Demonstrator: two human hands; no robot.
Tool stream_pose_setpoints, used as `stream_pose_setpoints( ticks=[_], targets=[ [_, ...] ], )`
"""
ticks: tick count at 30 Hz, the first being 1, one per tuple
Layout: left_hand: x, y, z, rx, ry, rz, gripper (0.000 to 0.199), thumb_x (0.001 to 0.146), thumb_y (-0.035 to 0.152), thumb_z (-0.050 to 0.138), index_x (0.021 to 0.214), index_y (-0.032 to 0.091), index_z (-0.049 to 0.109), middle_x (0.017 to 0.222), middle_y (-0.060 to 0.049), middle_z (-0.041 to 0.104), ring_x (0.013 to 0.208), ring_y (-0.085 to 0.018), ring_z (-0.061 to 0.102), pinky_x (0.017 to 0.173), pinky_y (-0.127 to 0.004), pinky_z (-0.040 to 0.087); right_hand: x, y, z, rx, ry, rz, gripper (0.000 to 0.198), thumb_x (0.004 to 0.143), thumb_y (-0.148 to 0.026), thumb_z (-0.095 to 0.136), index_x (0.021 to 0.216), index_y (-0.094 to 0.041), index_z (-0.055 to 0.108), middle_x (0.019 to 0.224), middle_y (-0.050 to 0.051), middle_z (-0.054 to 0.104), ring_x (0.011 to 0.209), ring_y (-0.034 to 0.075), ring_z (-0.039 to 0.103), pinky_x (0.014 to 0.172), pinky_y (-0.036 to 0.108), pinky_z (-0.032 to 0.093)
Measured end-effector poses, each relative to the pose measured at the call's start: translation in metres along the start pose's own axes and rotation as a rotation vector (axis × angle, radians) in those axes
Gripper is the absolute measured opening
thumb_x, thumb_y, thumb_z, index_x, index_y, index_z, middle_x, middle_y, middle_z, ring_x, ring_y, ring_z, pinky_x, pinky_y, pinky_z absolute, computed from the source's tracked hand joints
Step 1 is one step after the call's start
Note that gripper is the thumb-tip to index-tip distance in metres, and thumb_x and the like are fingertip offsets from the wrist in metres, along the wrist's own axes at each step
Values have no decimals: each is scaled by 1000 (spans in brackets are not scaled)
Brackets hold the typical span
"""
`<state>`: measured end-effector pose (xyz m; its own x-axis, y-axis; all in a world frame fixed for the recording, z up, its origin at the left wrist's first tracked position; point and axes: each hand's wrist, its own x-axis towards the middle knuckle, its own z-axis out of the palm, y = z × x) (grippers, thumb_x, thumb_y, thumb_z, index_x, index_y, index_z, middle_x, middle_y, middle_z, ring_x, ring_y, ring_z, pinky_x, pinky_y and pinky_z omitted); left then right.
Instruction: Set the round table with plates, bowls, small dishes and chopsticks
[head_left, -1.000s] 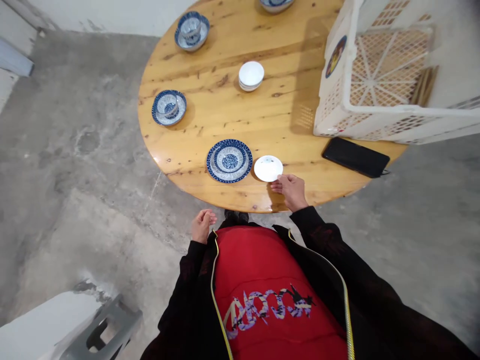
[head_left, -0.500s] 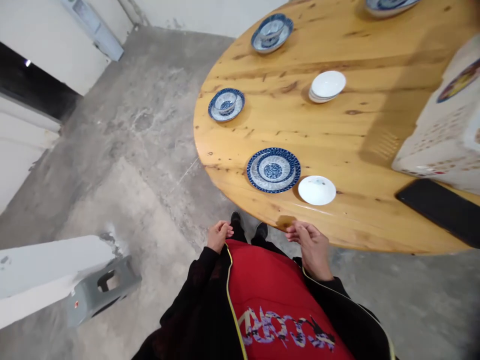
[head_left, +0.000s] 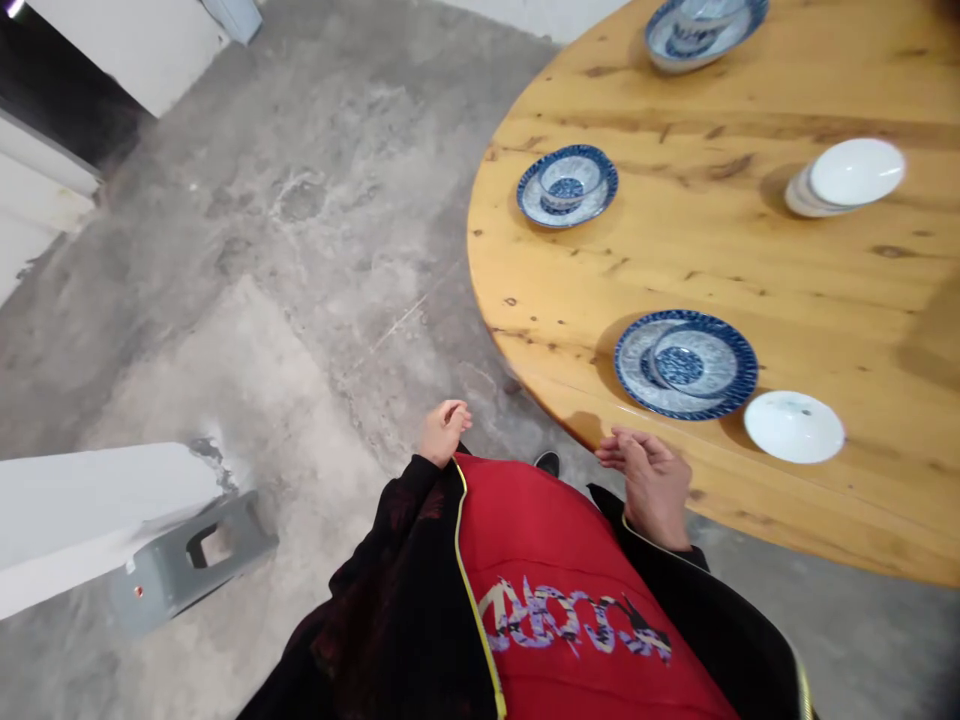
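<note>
My left hand (head_left: pixel 444 432) hangs over the floor beside the red shirt. Its fingers are loosely curled, with a gap at the thumb and nothing seen in it. At the table's near edge hovers my right hand (head_left: pixel 651 478), half open and holding nothing visible. Nearest to it is a blue-rimmed plate (head_left: pixel 634 362) with a small patterned bowl (head_left: pixel 682 362) on it. A white bowl (head_left: pixel 793 427) stands just right of that plate. Farther back on the wooden table (head_left: pixel 720 240) is a stack of white bowls (head_left: pixel 856 175).
Another patterned plate (head_left: pixel 529 196) carrying a bowl (head_left: pixel 568 185) sits by the left table edge, and a similar dish set (head_left: pixel 701 35) is at the top. A grey plastic stool (head_left: pixel 180 560) stands on the concrete floor (head_left: pixel 360 200) to the left, near a white column (head_left: pixel 105 510).
My view has shifted closer to the table's left side, so the dishes appear farther right and larger. The basket and phone have left the view. Both hands keep nearly the same pose.
</note>
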<state>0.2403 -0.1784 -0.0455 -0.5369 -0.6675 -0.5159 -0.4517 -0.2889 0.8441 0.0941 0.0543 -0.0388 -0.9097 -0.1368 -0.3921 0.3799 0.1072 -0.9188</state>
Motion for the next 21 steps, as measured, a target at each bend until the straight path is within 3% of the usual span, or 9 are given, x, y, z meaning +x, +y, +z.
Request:
stream_pose_setpoints(
  ticks=[5, 9, 14, 21],
  targets=[
    [50, 26, -79, 27, 86, 74, 12, 88, 21, 56, 93, 14, 65, 79, -2, 69, 67, -12, 67, 68, -23, 50, -21, -4, 101, 0, -89, 55, 34, 69, -50, 79, 80, -19, 70, 65, 1, 68, 51, 13, 63, 48, 24, 53],
    [79, 50, -106, 90, 15, 122, 14, 88, 22, 55, 94, 15, 65, 81, -3, 69, 69, -13, 67, 70, -23, 50, -32, -10, 149, -23, -167, 81, 41, 70, -57, 79, 83, -20, 69, 68, 2, 70, 54, 15, 65, 51, 25, 54],
    [115, 85, -95, 144, -134, 205, 22, 88, 32, 55, 97, 15, 66, 85, -6, 71, 75, -16, 69, 75, -27, 52, -22, -28, 169, 2, -39, 81, 48, 66, -65, 79, 78, -19, 68, 63, 2, 68, 51, 15, 63, 48, 25, 51],
    [180, 160, -31, 303, -392, 416, 34, 89, 44, 54, 102, 16, 67, 91, -7, 72, 81, -18, 70, 80, -30, 54, 45, -68, 179, 78, 57, -20, 46, 74, -63, 73, 74, -18, 66, 67, 3, 68, 55, 15, 62, 51, 26, 50]
  ],
)
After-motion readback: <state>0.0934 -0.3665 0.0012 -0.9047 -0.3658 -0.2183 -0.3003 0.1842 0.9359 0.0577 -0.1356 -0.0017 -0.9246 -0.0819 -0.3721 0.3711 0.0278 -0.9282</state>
